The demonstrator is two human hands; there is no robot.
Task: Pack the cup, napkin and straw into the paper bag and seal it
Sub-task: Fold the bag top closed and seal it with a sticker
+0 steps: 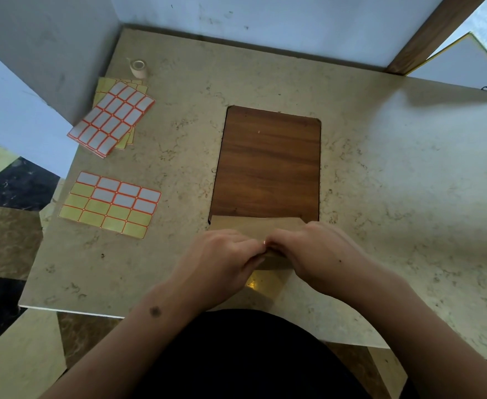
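A brown paper bag (254, 224) stands at the near edge of the table, seen from above, its top folded over. My left hand (222, 254) and my right hand (308, 249) meet at the middle of the folded top, fingers pinched on the paper. Most of the bag is hidden under my hands. No cup, napkin or straw shows; the inside of the bag is out of sight.
A dark wooden board (268, 162) lies just beyond the bag. Left of it are a partly used label sheet (109, 204) and a stack of label sheets (112, 118). A small tape roll (138, 67) stands at the far left, near the wall.
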